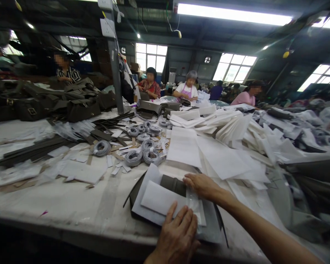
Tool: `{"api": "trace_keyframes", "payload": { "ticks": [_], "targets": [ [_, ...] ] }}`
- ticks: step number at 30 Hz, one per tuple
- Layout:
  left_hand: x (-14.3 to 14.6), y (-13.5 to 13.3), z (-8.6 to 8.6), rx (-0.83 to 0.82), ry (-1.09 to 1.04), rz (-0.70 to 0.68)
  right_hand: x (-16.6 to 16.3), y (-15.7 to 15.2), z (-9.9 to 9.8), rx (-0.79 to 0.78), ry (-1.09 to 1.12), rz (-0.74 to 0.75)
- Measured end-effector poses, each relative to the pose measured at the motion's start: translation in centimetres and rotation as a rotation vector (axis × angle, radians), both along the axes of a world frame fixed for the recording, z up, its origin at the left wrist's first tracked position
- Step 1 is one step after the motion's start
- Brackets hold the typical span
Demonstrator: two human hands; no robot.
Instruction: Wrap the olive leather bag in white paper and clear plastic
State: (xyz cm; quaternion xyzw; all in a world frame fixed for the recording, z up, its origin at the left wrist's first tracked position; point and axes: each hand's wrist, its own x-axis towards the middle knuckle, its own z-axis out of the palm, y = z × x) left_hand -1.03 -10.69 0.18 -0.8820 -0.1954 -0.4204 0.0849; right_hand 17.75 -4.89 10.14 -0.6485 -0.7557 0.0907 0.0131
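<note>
A dark olive handbag lies flat near the table's front edge, with a thin strap curving out at each side. Over it is a larger white foam sheet, topped by a smaller white foam piece. My left hand rests on the smaller piece's lower edge, fingers stretched and apart. At the upper right of the bag, my right hand lies with fingers extended across the dark material; its thumb is hidden. Clear plastic shows just below the right hand, on the foam.
Coiled grey straps and paper scraps lie left of centre. White foam sheets are heaped beyond and right of the bag. Dark handbags pile up at the far left beside a metal post. Several people work across the table.
</note>
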Motion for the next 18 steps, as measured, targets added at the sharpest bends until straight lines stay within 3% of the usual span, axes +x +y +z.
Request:
{"api": "trace_keyframes", "payload": {
  "ticks": [4, 8, 11, 15, 18],
  "targets": [
    [0.0, -0.1, 0.0, -0.017, -0.011, 0.000, 0.0, 1.0, 0.9, 0.067, 0.060, -0.066],
    [0.0, 0.0, -0.6, -0.004, 0.045, 0.001, -2.2, -0.6, -2.7, 0.110, 0.063, -0.057],
    [-0.3, 0.0, -0.2, -0.015, 0.137, -0.023, -2.9, -1.5, -5.8, 0.229, 0.042, 0.000],
    [-1.5, 0.1, 2.7, -0.166, 0.218, -0.087, -1.9, -1.4, -7.0, 0.349, 0.048, 0.071],
    [-3.6, 1.3, 5.8, -0.303, 0.165, 0.013, -1.6, -2.2, -6.1, 0.417, 0.046, 0.069]
  ]
}}
